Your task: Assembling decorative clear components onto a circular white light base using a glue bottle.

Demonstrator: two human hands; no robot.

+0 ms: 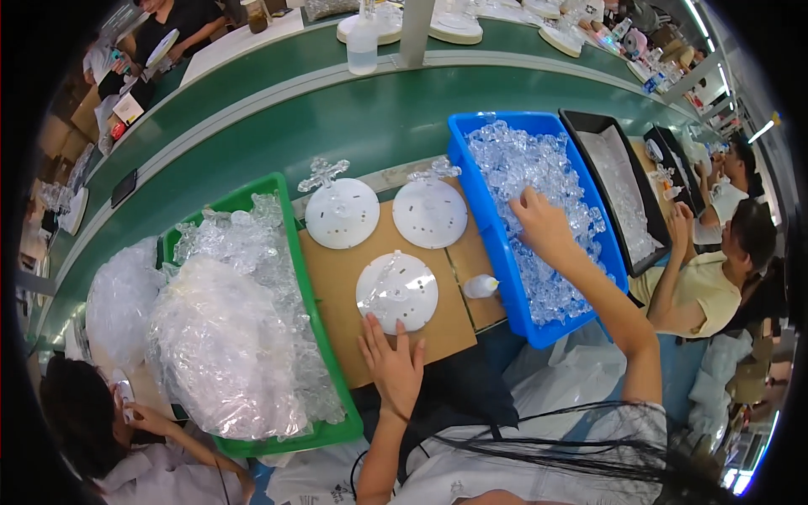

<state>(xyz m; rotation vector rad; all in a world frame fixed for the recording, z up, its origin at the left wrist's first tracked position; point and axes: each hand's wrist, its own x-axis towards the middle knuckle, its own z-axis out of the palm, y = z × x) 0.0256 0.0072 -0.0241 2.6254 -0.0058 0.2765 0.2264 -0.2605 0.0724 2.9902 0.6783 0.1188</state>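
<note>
My left hand [393, 362] lies with its fingers stretched out on the near edge of a round white disc [419, 305]. A clear plastic piece [392, 275] lies on that disc's upper left. My right hand [541, 220] is over the blue bin [539, 335], its fingers curled together downward at the heap of clear plastic pieces [539, 160]. What its fingertips hold, if anything, is hidden. Two more white discs, one at left [342, 220] and one at right [429, 217], lie farther back on the brown cardboard [337, 337], with clear plastic parts at their far edges.
A white squeeze bottle [481, 287] lies beside the blue bin. At left, a green bin [324, 362] holds clear pieces and a big plastic bag [223, 345]. A black tray [619, 181] stands right of the blue bin. Other people sit on both sides; a green conveyor [278, 126] runs behind.
</note>
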